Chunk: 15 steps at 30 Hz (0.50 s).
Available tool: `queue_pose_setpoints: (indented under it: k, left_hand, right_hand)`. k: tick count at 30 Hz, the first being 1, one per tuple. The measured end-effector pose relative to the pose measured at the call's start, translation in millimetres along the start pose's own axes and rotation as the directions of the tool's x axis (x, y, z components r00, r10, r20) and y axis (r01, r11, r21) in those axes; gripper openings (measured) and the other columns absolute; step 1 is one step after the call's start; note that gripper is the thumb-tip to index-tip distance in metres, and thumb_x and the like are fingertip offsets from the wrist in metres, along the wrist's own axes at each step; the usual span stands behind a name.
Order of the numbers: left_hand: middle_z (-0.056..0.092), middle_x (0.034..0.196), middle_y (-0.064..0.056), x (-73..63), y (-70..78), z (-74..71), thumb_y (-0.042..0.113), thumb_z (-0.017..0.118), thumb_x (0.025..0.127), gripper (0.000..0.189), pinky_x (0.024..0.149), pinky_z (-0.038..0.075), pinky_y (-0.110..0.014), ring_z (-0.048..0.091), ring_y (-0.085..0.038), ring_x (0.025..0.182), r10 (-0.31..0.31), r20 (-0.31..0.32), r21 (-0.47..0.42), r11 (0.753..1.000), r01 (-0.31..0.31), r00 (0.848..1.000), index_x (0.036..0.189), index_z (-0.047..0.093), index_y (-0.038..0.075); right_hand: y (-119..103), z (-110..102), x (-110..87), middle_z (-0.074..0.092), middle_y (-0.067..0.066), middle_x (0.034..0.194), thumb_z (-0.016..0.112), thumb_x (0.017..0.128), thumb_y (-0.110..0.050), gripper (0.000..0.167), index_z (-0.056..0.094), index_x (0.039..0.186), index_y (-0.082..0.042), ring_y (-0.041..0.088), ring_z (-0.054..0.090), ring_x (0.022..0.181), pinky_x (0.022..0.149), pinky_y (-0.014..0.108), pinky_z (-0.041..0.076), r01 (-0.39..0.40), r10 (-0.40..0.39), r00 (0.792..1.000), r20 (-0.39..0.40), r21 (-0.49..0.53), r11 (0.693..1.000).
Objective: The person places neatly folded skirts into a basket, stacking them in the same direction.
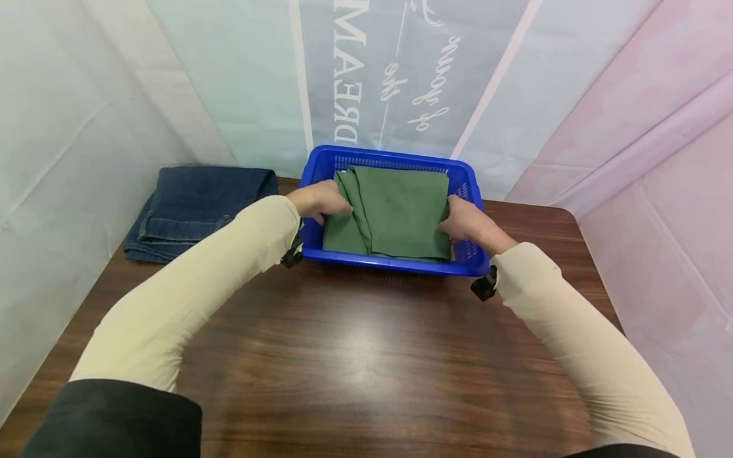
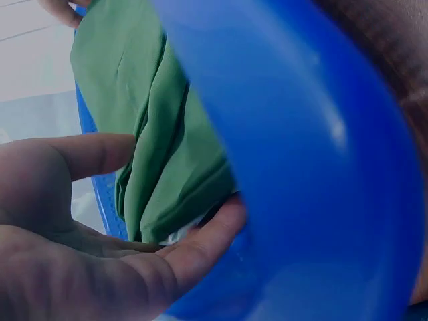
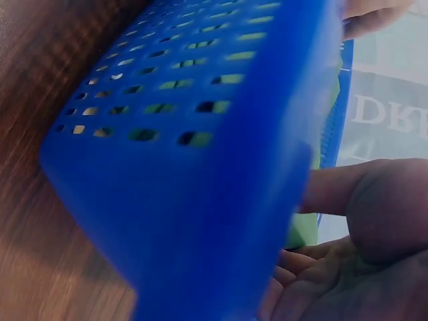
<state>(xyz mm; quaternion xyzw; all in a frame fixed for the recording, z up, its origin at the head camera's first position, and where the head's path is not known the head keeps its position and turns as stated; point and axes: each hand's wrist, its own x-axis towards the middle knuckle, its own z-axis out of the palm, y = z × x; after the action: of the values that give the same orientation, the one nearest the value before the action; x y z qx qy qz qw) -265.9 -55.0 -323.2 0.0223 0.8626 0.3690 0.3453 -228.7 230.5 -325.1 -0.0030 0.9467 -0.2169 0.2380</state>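
Left hand (image 1: 326, 198) and right hand (image 1: 466, 219) are pinching folded green fabric (image 1: 405, 212) by opposite sides, likely keeping layers together, inside the blue plastic basket (image 1: 395, 264) along the desk's (image 1: 355, 337) back edge.

A dark brown wood-grain surface (image 1: 258, 356) with a rounded far right corner fills the lower part of the head view, a soft white glare (image 1: 361, 362) lying on its middle. Behind it hangs a pale blue-grey sheet (image 1: 263, 83) with light stripes and sideways white lettering (image 1: 348, 70), including the word DREAM. A creased whitish wall covering (image 1: 57, 127) encloses the left, a pinkish one (image 1: 676, 210) the right.
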Motion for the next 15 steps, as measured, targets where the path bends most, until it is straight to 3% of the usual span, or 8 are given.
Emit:
queue_pose_setpoints:
  k: [4, 8, 12, 15]
  left_hand:
    - [0.021, 0.164, -0.020, -4.6, -2.7, -7.7, 0.020, 0.056, 0.105, 0.074, 0.105, 0.050, -0.048, 0.032, -0.034, 0.148, 0.030, 0.010, -0.030, 0.999, -0.030, 1.000, 0.159, 0.013, -0.004]
    - [0.025, 0.164, -0.021, -13.2, -4.1, -19.3, 0.020, 0.054, 0.106, 0.069, 0.102, 0.053, -0.045, 0.039, -0.035, 0.144, 0.106, -0.024, -0.065, 0.992, -0.108, 0.994, 0.160, 0.017, -0.004]
    - [0.042, 0.154, -0.022, -20.8, -9.2, -38.2, 0.016, 0.051, 0.107, 0.055, 0.101, 0.053, -0.043, 0.049, -0.034, 0.136, 0.175, -0.123, -0.109, 0.976, -0.188, 0.977, 0.155, 0.032, -0.004]
    - [0.047, 0.150, -0.023, -24.9, -19.4, -53.9, 0.015, 0.049, 0.107, 0.048, 0.094, 0.056, -0.037, 0.053, -0.033, 0.132, 0.192, -0.230, -0.112, 0.969, -0.222, 0.954, 0.150, 0.039, -0.004]
  right_hand:
    - [3, 0, -2.5, 0.037, 0.039, 0.149, 0.059, 0.103, -0.016, 0.079, 0.009, 0.157, 0.013, 0.040, 0.069, 0.098, 0.085, 0.048, 0.060, 0.015, -0.015, 1.000, 0.001, 0.003, 1.000]
    - [6, 0, -4.8, 0.038, 0.039, 0.148, 0.059, 0.103, -0.021, 0.080, 0.011, 0.157, 0.013, 0.043, 0.065, 0.110, 0.085, 0.047, 0.060, 0.021, -0.021, 1.000, 0.006, 0.023, 1.000]
    - [7, 0, -5.7, 0.039, 0.038, 0.147, 0.059, 0.104, -0.023, 0.079, 0.011, 0.157, 0.012, 0.045, 0.060, 0.117, 0.087, 0.047, 0.059, 0.027, -0.028, 1.000, 0.015, 0.042, 0.999]
    - [6, -2, -7.6, 0.038, 0.037, 0.149, 0.058, 0.104, -0.024, 0.080, 0.010, 0.158, 0.011, 0.043, 0.062, 0.115, 0.089, 0.048, 0.058, 0.030, -0.032, 0.999, 0.028, 0.045, 0.999]
